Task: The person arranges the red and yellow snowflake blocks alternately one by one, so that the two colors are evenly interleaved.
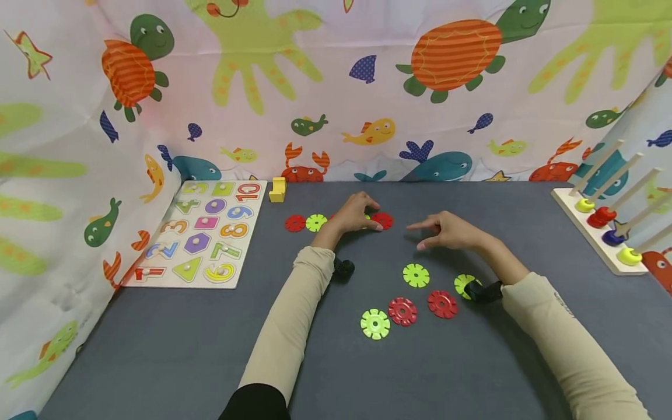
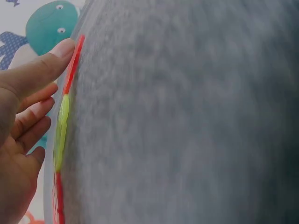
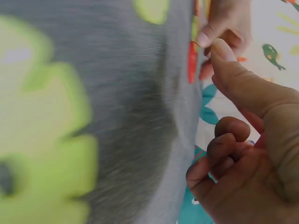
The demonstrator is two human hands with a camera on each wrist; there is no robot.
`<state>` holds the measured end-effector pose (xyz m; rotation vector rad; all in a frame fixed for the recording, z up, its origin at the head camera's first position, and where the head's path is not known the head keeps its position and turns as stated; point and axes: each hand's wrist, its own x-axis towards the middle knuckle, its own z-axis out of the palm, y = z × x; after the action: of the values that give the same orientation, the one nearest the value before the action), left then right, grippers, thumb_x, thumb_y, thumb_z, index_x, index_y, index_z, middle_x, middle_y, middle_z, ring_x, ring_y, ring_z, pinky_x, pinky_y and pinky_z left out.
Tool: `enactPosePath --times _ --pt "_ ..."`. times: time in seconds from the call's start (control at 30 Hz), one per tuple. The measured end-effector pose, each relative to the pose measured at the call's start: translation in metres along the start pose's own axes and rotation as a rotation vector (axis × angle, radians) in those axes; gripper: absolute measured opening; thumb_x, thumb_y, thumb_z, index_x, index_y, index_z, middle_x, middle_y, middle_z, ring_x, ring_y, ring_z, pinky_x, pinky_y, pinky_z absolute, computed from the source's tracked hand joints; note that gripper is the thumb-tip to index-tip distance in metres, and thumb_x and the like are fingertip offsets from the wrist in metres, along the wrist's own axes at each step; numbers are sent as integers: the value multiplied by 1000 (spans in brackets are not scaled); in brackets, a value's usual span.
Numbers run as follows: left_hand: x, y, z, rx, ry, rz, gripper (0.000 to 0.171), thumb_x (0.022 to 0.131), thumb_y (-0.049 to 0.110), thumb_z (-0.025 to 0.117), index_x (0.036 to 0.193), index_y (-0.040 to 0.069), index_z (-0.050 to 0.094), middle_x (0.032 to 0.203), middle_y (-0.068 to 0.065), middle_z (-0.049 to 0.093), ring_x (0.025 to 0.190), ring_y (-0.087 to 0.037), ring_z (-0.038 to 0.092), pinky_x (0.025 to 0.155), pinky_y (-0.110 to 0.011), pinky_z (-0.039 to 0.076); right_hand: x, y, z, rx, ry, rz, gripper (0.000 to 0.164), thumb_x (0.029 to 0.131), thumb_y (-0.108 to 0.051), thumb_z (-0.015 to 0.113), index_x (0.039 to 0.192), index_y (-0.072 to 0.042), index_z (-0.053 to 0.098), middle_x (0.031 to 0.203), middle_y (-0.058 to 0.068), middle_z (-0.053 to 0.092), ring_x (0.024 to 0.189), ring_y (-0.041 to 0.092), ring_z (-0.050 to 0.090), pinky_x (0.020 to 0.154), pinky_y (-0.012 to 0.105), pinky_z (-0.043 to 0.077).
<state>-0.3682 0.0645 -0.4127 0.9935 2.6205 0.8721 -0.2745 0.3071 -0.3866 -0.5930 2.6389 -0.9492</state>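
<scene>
A row of red and yellow-green notched discs lies on the grey table, with a red disc (image 1: pixel 295 223) and a green disc (image 1: pixel 317 222) at its left end. My left hand (image 1: pixel 353 214) covers the middle of the row. Its thumb and index finger hold the red end disc (image 1: pixel 385 220), and the thumb lies against that disc's edge (image 2: pixel 74 65) in the left wrist view. To the right hovers my right hand (image 1: pixel 446 230), holding nothing; its index finger points toward the row while the other fingers bend loosely. Below it lies a loose green disc (image 1: pixel 416 275).
Nearer me lie two red discs (image 1: pixel 402 311) and a green disc (image 1: pixel 375 324); another green disc (image 1: pixel 462 283) is partly behind the right wrist camera. A number puzzle board (image 1: pixel 247 245) and yellow block (image 1: pixel 277 190) stand left, a peg stacker (image 1: pixel 604 233) right.
</scene>
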Motion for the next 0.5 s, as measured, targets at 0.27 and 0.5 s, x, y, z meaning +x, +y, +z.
enactPosePath --times 0.27,0.5 --pt "3 0 0 -25 -3 -4 47 75 24 76 117 7 63 121 -11 50 116 -24 43 102 -35 34 -21 1 15 -12 -125 -135 48 75 -25 74 119 -9 63 70 9 40 60 10 31 55 24 29" --pt "4 -2 7 -32 -5 7 46 75 25 76 116 8 63 120 -10 50 115 -23 43 102 -35 34 -30 2 21 -15 -211 -146 54 73 -30 75 123 -13 61 78 4 48 65 10 34 59 22 32"
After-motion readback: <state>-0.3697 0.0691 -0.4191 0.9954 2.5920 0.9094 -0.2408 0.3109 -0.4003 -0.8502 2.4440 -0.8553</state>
